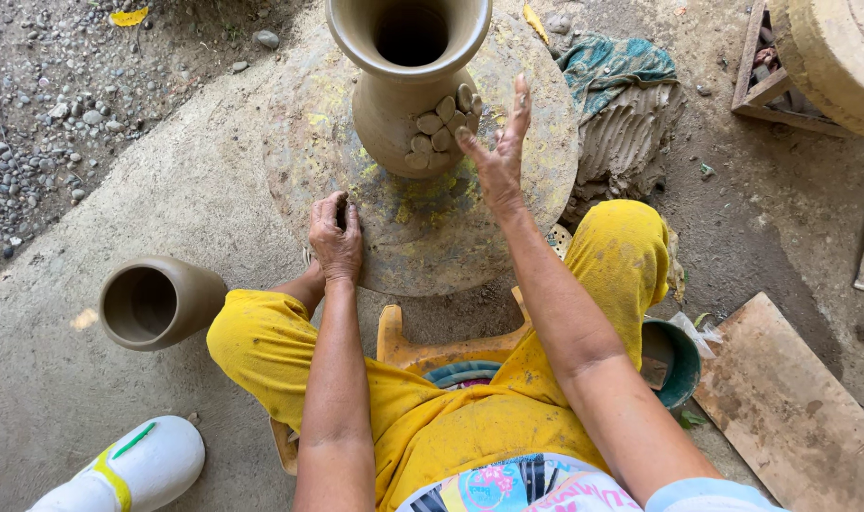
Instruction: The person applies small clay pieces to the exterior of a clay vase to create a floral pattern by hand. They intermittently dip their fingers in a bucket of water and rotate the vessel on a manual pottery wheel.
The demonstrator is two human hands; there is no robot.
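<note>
While the left hand (335, 237) pinches clay — right hand (496, 156) open, fingers spread, beside the clay vase (394, 104).

Grey-brown clay vase (408, 85), yellow-stained round wheel (309, 161), yellow trousers (470, 408), teal cloth (612, 62).

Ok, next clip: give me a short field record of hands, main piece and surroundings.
setting: outdoors, concrete floor
main piece: clay vase upright on round wheel
vase detail: oval clay petals stuck on its side
right hand: open, fingers spread beside petals
left hand: closed on small clay lump, at wheel edge
nearby: second pot lying at left; clay heap; teal cloth
</note>
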